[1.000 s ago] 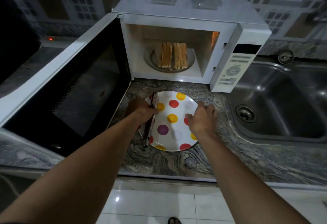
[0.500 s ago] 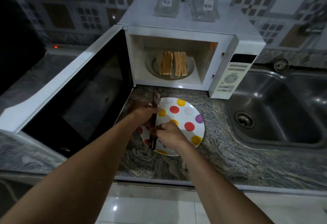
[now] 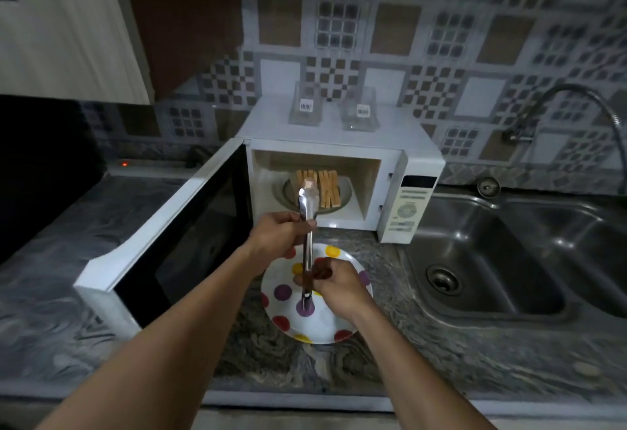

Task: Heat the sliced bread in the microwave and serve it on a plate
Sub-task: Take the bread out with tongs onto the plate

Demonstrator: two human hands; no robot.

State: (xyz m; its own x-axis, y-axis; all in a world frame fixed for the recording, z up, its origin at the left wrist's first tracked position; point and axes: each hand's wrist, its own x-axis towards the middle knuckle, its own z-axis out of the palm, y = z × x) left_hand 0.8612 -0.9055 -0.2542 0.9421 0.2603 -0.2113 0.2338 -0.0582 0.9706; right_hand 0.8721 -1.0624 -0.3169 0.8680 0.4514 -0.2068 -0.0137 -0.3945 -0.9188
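Note:
Several bread slices [image 3: 328, 189] stand on edge on the glass turntable inside the white microwave [image 3: 342, 144], whose door [image 3: 176, 236] hangs wide open to the left. A white plate with coloured dots [image 3: 285, 307] lies on the counter in front of it. Metal tongs [image 3: 308, 226] are held above the plate, tips pointing toward the microwave opening. My left hand [image 3: 278, 231] grips the tongs near the middle. My right hand [image 3: 334, 282] grips their rear end over the plate.
A steel double sink [image 3: 515, 260] with a drain lies to the right, and a curved tap [image 3: 583, 104] rises behind it. Two clear glass containers [image 3: 334, 110] stand on top of the microwave. The open door blocks the counter on the left.
The tongs came up off the plate's left rim. My right hand moved from the plate's right edge onto the tongs' rear end. The camera view rose and pulled back.

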